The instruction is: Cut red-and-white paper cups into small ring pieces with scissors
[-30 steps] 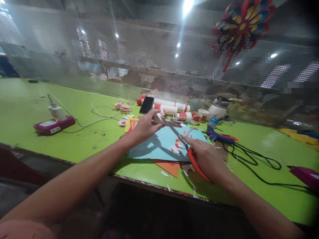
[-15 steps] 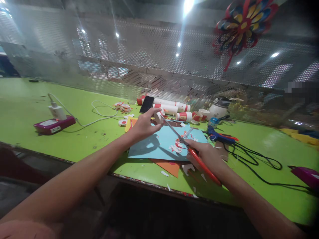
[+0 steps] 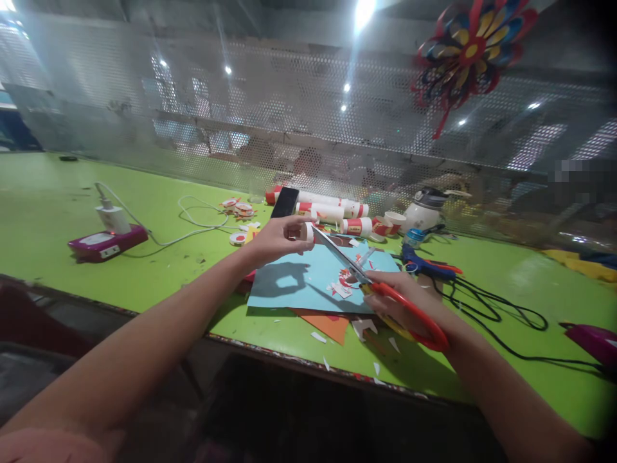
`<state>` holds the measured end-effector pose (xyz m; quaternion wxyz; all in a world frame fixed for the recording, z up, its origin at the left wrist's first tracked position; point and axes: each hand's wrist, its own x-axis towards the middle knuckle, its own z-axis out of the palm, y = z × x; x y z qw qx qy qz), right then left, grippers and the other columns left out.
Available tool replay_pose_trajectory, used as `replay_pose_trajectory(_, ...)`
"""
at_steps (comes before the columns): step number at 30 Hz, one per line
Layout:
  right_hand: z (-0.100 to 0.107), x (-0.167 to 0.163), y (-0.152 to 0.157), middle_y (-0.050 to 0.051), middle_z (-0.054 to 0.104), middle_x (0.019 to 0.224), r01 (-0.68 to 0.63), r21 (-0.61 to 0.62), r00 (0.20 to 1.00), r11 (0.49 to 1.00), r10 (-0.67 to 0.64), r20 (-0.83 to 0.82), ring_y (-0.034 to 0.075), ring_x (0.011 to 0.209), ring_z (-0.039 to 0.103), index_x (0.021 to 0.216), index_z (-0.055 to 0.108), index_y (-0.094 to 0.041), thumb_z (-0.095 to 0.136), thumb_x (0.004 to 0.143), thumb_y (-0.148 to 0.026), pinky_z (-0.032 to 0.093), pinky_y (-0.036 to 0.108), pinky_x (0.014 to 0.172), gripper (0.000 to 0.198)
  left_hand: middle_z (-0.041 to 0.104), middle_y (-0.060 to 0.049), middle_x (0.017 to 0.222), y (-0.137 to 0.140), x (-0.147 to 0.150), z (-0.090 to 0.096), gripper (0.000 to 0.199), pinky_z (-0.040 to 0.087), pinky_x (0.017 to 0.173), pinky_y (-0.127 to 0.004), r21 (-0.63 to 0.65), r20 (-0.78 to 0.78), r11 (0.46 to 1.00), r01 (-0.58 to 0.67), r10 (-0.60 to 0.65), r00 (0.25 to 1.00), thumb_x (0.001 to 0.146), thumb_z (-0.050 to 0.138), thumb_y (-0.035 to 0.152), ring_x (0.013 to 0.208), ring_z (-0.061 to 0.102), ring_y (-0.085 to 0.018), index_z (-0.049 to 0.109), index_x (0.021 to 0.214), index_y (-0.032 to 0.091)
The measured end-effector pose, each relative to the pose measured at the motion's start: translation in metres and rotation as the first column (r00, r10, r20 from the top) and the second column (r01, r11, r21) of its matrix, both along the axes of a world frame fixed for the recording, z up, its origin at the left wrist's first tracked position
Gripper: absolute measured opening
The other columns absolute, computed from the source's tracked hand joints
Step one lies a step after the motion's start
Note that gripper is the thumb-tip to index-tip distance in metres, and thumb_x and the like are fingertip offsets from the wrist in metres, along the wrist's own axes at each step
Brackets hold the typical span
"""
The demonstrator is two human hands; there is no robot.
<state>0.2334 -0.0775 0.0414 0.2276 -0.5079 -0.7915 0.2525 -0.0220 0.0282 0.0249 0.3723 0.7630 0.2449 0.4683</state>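
Observation:
My left hand (image 3: 284, 238) pinches a small white paper cup piece (image 3: 310, 232) above the blue sheet (image 3: 274, 297). Its far side is hidden by my fingers. In my right hand (image 3: 400, 297) is a pair of scissors (image 3: 409, 308) with red handles and some yellow on the inside. The blades point up and left, and their tips reach the edge of the white piece; whether they touch it I cannot tell. Red and white paper scraps (image 3: 343, 283) lie on the blue sheet beneath the blades.
Paper cups (image 3: 357, 226), some stacked in long rows, lie at the back beside a black phone (image 3: 285, 202). A blue glue gun (image 3: 429, 265) with a black cord lies right, near a white kettle-like jug (image 3: 423, 211). A purple power strip (image 3: 108, 243) sits left on the green table (image 3: 164, 276).
My left hand has turned the white piece and lowered slightly, its fingers closing more around it. The scissors have rotated in my right hand, so more of the red handle loop shows.

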Motion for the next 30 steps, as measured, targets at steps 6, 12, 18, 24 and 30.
replay_pose_trajectory(6,0.004,0.001,-0.005,-0.003,0.059,0.057,-0.074,-0.094,0.995,0.993,0.067,-0.078,0.013,0.052,0.055,0.094,0.066,-0.014,0.049,0.079,-0.018,0.042,0.022,0.05,0.023,0.073,-0.012,0.091,0.001,-0.004,0.0,0.05,0.058,0.06,-0.032,-0.026,0.01,0.999,0.032,-0.032,0.999,0.072,0.072,0.025,0.076,0.069,-0.021,0.059,0.12,0.015)
replay_pose_trajectory(12,0.007,0.003,-0.006,-0.002,0.061,0.06,-0.088,-0.076,0.991,0.993,0.079,-0.109,0.013,0.056,0.059,0.083,0.065,-0.016,0.049,0.082,-0.018,0.045,0.022,0.054,0.016,0.069,-0.009,0.095,-0.003,-0.008,0.008,0.053,0.054,0.06,-0.03,-0.065,0.021,0.995,0.077,-0.076,0.997,0.075,0.07,0.026,0.083,0.067,-0.021,0.054,0.125,0.02)
replay_pose_trajectory(18,0.002,0.012,0.001,-0.002,0.062,0.063,-0.11,-0.06,0.988,0.992,0.102,-0.115,0.014,0.058,0.06,0.101,0.063,-0.015,0.051,0.085,-0.018,0.045,0.022,0.055,0.021,0.066,-0.01,0.099,-0.006,-0.011,0.014,0.045,0.045,0.058,-0.026,-0.169,0.134,0.963,0.212,-0.191,0.972,0.073,0.074,0.024,0.081,0.063,-0.018,0.054,0.112,0.017)
replay_pose_trajectory(24,0.005,0.022,0.003,0.0,0.066,0.075,-0.222,-0.041,0.964,0.974,0.213,-0.156,0.013,0.067,0.061,0.111,0.06,-0.016,0.053,0.089,-0.024,0.046,0.022,0.062,0.024,0.06,-0.013,0.118,-0.006,-0.019,0.017,0.044,0.041,0.062,-0.026,-0.213,0.187,0.906,0.365,-0.329,0.926,0.077,0.067,0.025,0.091,0.057,-0.019,0.062,0.121,0.018)
replay_pose_trajectory(30,0.006,0.022,-0.003,0.001,0.066,0.076,-0.341,-0.096,0.922,0.935,0.313,-0.227,0.015,0.07,0.064,0.122,0.057,-0.018,0.055,0.091,-0.033,0.049,0.023,0.061,0.035,0.063,-0.011,0.095,-0.004,-0.023,0.017,0.045,0.039,0.061,-0.025,-0.314,0.367,0.789,0.528,-0.412,0.834,0.078,0.062,0.032,0.084,0.055,-0.018,0.064,0.118,0.013)
